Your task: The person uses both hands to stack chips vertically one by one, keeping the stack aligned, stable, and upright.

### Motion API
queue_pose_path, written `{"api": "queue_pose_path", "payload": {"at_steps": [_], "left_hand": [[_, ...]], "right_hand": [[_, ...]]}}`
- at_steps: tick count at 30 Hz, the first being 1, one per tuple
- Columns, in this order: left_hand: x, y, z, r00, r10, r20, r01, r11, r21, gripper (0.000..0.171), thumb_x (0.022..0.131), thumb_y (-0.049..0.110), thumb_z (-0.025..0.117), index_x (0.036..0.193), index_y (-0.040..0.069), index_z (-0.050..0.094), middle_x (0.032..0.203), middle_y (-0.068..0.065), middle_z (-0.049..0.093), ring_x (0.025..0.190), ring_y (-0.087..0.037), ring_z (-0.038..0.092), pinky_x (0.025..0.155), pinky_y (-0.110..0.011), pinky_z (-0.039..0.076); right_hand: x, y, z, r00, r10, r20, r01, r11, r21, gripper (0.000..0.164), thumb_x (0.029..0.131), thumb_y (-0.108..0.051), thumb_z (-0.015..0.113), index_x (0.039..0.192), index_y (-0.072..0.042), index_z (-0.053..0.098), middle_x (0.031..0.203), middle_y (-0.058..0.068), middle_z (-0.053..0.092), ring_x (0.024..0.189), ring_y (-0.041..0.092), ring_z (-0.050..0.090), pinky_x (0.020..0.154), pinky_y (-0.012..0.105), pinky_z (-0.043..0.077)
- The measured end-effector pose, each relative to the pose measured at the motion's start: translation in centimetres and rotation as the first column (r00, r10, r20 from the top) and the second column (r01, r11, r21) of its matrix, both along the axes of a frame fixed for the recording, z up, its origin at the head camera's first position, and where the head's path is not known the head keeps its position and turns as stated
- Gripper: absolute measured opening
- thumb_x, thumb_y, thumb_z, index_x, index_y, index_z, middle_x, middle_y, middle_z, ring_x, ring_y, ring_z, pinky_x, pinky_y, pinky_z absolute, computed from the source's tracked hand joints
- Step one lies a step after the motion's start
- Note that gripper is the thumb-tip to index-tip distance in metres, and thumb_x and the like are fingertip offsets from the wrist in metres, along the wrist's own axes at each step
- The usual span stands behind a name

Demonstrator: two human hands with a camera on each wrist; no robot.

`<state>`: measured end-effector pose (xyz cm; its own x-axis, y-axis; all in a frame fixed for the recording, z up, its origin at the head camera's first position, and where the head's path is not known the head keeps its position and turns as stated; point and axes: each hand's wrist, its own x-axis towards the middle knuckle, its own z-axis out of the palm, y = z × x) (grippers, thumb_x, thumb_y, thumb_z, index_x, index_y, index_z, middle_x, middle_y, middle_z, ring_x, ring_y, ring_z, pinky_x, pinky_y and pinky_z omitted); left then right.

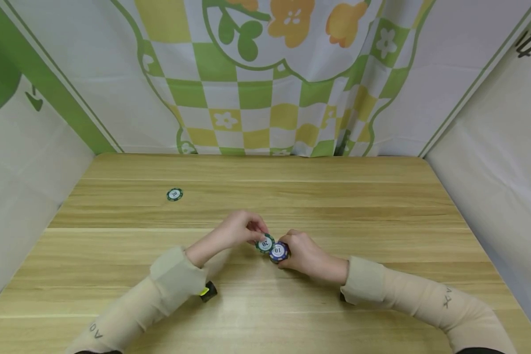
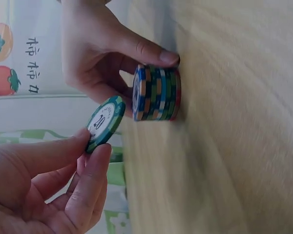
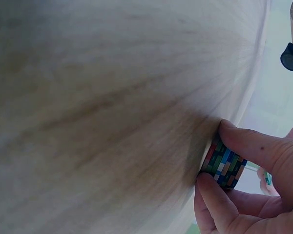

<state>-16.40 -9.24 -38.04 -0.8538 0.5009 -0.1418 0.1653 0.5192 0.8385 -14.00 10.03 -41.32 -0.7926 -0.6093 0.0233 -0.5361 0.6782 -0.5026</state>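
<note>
My left hand (image 1: 238, 229) pinches a green poker chip (image 2: 103, 124) marked 20 between thumb and fingers, tilted and raised above the table. Beside it my right hand (image 1: 307, 254) grips a short stack of poker chips (image 2: 157, 92) by its sides, thumb opposite fingers. The stack stands on the table with a blue chip (image 1: 278, 251) marked 10 on top; blue, green and red edges show below it, the red one at the bottom. From the head view the green chip overlaps the stack's far left edge; the left wrist view shows a gap between them.
Another green chip (image 1: 174, 194) marked 20 lies flat on the wooden table (image 1: 358, 196), back left. A patterned curtain (image 1: 256, 93) hangs behind the table's far edge, with pale cloth walls at both sides. Small dark devices (image 1: 208, 291) sit under the wrists.
</note>
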Motion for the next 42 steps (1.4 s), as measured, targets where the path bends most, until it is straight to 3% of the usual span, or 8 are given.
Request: {"api": "queue_pose_path", "payload": {"at_steps": [10,18,26,42], "left_hand": [[-0.2,0.6,-1.4,0.996,0.044,0.076,-0.047,0.998,0.040,0.010,0.077,-0.004,0.066,0.086,-0.009,0.064,0.075,-0.012,0.065,0.059,-0.011,0.057,0.058,-0.030,0.053],[0.1,1.1,-1.6,0.982,0.110,0.155,-0.116,0.993,0.032,0.010,0.078,-0.005,0.065,0.087,-0.010,0.063,0.075,-0.012,0.064,0.058,-0.008,0.055,0.059,-0.026,0.053],[0.1,1.5,-1.9,0.973,0.149,0.174,-0.156,0.987,0.027,0.011,0.078,-0.003,0.066,0.086,-0.009,0.064,0.075,-0.010,0.064,0.057,-0.008,0.056,0.059,-0.025,0.053],[0.5,2.3,-2.3,0.977,0.149,0.151,-0.153,0.988,0.016,0.009,0.078,-0.002,0.067,0.084,-0.007,0.066,0.072,-0.008,0.065,0.057,-0.009,0.057,0.057,-0.024,0.052]], "right_hand": [[0.1,0.0,0.1,1.000,-0.004,0.001,0.003,1.000,0.015,0.036,0.063,-0.015,0.082,0.090,0.001,0.064,0.082,0.006,0.059,0.074,0.013,0.054,0.065,0.024,0.048],[0.0,0.1,0.1,1.000,0.000,-0.006,0.000,1.000,0.011,0.037,0.064,-0.015,0.082,0.091,0.003,0.064,0.083,0.007,0.059,0.075,0.013,0.054,0.065,0.024,0.048],[0.0,0.1,0.1,1.000,0.003,-0.015,-0.003,1.000,0.010,0.036,0.064,-0.014,0.082,0.090,0.003,0.064,0.082,0.006,0.059,0.075,0.013,0.055,0.064,0.023,0.048],[0.0,0.3,-0.2,0.995,0.045,-0.089,-0.050,0.997,-0.053,0.034,0.062,-0.013,0.082,0.084,0.004,0.063,0.077,0.005,0.058,0.069,0.013,0.052,0.060,0.024,0.047]]}}
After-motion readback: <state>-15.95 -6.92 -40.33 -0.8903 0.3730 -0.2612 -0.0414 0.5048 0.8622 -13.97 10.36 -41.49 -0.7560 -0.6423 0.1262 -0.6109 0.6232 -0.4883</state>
